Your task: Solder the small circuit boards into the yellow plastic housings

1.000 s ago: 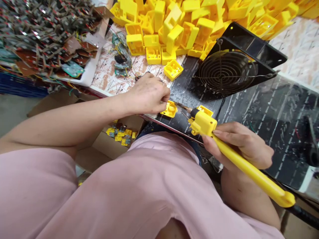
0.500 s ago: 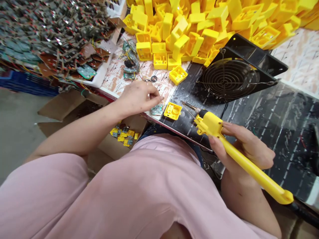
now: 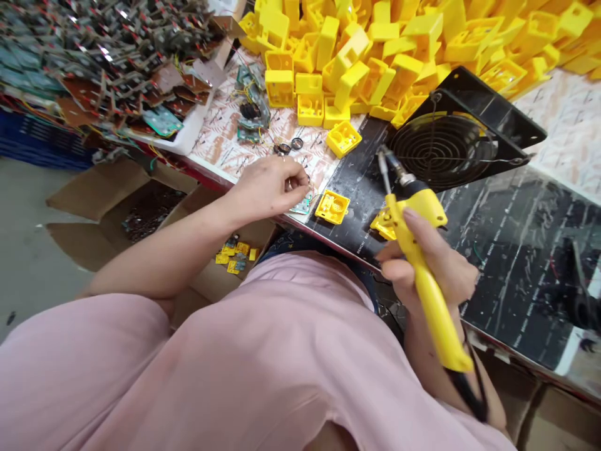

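My right hand wraps the soldering iron, likely avoiding tip heat; left hand curls by circuit board, can't tell if pinching.

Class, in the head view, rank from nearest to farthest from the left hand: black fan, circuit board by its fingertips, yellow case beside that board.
1. Circuit board, by the left hand
2. Yellow case, right of the board
3. Black fan, farther right

Pretty bright, even light, mild shadows, though it gets dim inside the cardboard box. Glare hazes the black counter on the right. Right hand and yellow iron look motion-smeared; piled circuit boards stretch mushy toward the corner.
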Motion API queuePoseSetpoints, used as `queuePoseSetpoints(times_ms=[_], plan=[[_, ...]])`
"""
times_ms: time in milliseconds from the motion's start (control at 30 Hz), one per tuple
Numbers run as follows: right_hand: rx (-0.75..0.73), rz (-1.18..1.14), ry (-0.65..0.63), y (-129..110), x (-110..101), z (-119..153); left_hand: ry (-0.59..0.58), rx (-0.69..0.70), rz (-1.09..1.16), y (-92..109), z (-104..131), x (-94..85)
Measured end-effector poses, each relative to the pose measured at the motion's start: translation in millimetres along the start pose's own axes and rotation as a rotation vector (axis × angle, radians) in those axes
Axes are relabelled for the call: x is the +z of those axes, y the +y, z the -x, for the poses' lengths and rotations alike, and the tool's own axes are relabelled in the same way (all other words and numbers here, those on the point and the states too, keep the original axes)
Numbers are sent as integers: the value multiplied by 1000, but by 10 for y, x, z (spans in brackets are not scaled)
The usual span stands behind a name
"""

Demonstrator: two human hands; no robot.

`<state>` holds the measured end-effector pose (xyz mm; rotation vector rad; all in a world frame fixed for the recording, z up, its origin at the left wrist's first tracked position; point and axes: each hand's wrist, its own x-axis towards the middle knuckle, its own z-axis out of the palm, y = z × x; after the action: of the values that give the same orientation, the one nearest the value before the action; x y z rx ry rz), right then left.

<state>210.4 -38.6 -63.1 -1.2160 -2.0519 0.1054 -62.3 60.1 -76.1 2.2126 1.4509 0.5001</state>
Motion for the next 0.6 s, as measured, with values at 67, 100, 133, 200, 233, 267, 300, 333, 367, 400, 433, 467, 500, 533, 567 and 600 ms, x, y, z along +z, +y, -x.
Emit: queuePoseSetpoints(times_ms=[67,100,133,200,233,267,300,333,367,400,433,467,500,533,567,600], plan=[[-65,57,-47,-35,48,-105,10,46,-116,-31,29,16],[-92,85,-69,-41,89,-159,10,81,-166,-38,30,20],[-108,104,-99,-38,141,-208,10,125,-206,-38,19,19],[-153,111,-140,-4,272,-285,-3,233,-277,-22,-36,-1],[-181,110,-153,21,344,-309,-24,288,-316,-9,-79,-18],[-198,109,-169,49,412,-325,-60,339,-354,3,-130,-36],[-210,102,-183,76,471,-334,-105,385,-385,14,-186,-54],[-214,93,-190,103,519,-336,-148,425,-407,20,-244,-70],[-211,87,-198,129,551,-336,-184,455,-412,22,-300,-85],[-203,84,-203,152,567,-334,-211,473,-395,19,-350,-101],[-196,84,-209,171,566,-334,-233,479,-359,10,-390,-119],[-190,90,-210,186,553,-336,-259,477,-316,-1,-420,-140],[-188,100,-207,192,531,-342,-290,461,-273,-15,-437,-165],[-190,107,-201,188,505,-352,-323,434,-228,-30,-441,-192],[-190,107,-186,173,483,-366,-355,400,-185,-43,-436,-219],[-186,103,-159,146,470,-382,-382,362,-143,-54,-423,-242]])
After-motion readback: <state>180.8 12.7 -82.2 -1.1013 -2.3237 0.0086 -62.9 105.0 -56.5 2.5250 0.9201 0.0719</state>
